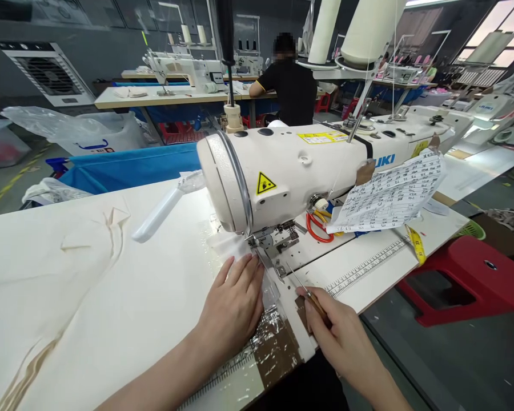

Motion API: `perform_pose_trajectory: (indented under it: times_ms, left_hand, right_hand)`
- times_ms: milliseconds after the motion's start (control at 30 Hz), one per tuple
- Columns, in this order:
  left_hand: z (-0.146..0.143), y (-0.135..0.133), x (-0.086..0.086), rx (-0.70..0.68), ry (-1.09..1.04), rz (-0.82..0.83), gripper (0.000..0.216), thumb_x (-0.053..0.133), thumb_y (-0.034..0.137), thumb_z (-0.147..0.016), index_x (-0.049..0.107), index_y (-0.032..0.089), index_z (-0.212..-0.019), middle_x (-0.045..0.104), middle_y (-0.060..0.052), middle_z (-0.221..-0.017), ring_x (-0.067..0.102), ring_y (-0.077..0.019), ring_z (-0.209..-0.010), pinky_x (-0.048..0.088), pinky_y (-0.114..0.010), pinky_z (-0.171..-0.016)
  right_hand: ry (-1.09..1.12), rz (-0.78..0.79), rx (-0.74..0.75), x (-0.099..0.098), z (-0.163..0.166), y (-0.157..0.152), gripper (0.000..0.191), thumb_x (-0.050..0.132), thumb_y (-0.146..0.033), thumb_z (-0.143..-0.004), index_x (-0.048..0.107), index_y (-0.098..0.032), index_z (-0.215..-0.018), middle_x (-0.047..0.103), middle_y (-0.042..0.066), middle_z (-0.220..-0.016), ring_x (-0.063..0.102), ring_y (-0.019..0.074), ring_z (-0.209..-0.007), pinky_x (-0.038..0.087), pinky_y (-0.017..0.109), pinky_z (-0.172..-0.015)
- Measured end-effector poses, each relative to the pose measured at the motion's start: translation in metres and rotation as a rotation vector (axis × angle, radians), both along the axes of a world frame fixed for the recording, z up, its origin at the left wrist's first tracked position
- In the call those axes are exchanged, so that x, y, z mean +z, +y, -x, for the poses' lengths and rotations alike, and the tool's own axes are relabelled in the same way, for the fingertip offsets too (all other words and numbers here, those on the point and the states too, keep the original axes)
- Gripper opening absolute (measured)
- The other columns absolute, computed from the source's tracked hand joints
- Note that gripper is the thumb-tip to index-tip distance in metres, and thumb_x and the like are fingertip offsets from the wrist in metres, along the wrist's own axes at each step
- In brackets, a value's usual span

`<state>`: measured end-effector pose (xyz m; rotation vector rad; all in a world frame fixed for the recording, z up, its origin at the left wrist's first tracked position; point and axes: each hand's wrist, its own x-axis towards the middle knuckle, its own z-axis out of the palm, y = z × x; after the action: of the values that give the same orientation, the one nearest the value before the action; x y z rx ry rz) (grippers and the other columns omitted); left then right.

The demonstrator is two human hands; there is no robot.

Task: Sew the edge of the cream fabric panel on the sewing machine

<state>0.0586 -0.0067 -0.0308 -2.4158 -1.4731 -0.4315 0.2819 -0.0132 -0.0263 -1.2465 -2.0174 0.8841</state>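
The left hand (235, 299) is lying spread flat, pinning cream fabric (111, 297) on the bench (368, 274) just before the presser foot (268, 245), while the right hand (336, 334) is pinching a thin awl (302, 285) pointed toward it, apparently guiding the edge.

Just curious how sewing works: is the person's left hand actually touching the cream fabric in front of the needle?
Touching. The head view shows the left hand lying flat, palm down, on the cream fabric, fingertips near the presser foot, with no gap visible beneath it.

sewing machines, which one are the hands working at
The big white JUKI sewing machine in the foreground: the left hand lies flat on cloth by its presser foot, unlike the machines on the far tables.
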Motion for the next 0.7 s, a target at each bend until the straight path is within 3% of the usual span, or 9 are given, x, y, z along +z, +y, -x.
perform_pose_trajectory:
  times_ms: [400,600,700]
  left_hand:
    - [-0.0012,-0.0037,-0.0008,-0.011,-0.012,0.027,0.043,0.036,0.026,-0.098,0.060,0.006,-0.127,0.062,-0.016,-0.130,0.053,-0.0298,-0.125,0.035,-0.048,-0.110]
    - [-0.0013,-0.0043,-0.0041,-0.015,-0.033,0.039,0.043,0.040,0.026,-0.097,0.057,0.005,-0.129,0.061,-0.016,-0.133,0.053,-0.0301,-0.126,0.038,-0.047,-0.111]
    - [-0.0007,-0.0036,-0.0036,-0.017,-0.028,0.053,0.043,0.039,0.026,-0.097,0.057,0.005,-0.129,0.061,-0.017,-0.133,0.053,-0.0308,-0.126,0.040,-0.047,-0.110]
  right_hand:
    - [0.024,-0.018,-0.025,-0.0050,-0.0002,0.0013,0.027,0.040,-0.032,-0.102,0.060,-0.022,-0.117,0.066,0.001,-0.078,0.066,0.0190,-0.075,0.052,0.025,-0.065]
    - [0.098,0.074,-0.072,-0.0072,-0.0010,-0.0009,0.029,0.044,-0.038,-0.102,0.057,-0.022,-0.123,0.064,0.002,-0.079,0.061,0.0161,-0.065,0.053,0.023,-0.060]
    - [0.153,0.087,-0.101,-0.0095,-0.0019,-0.0036,0.031,0.043,-0.039,-0.102,0.051,-0.024,-0.130,0.055,-0.002,-0.070,0.054,0.0137,-0.057,0.048,0.020,-0.051]
